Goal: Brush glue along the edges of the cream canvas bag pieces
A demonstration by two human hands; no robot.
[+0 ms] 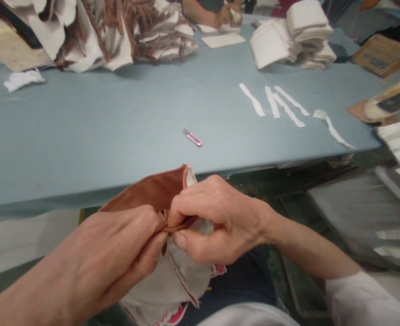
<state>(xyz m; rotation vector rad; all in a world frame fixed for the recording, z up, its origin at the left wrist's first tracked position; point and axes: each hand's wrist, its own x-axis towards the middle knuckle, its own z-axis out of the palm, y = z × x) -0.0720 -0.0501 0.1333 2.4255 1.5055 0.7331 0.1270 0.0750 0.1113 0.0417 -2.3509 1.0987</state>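
Note:
Close in front of my body, a brown and off-white sewn piece (149,188) hangs at the front edge of the table. My left hand (128,240) pinches its brown seam edge between thumb and fingers. Right beside it, my right hand (210,222) grips the same edge, thumb below and fingers above. The pale backing (162,280) with a stitched seam drops down toward my lap; part of the piece is hidden behind my hands. Beyond them on the table lies a pair of pink thread snips (192,137), touched by neither hand.
The blue-grey table (101,117) spans the view. At the back left stands a heap of brown and white pieces (118,36); white stacked pads (291,36) stand back right. White strips (281,102) lie on the right. A co-worker's hands (227,16) are across the table. A cardboard box (379,54) sits far right.

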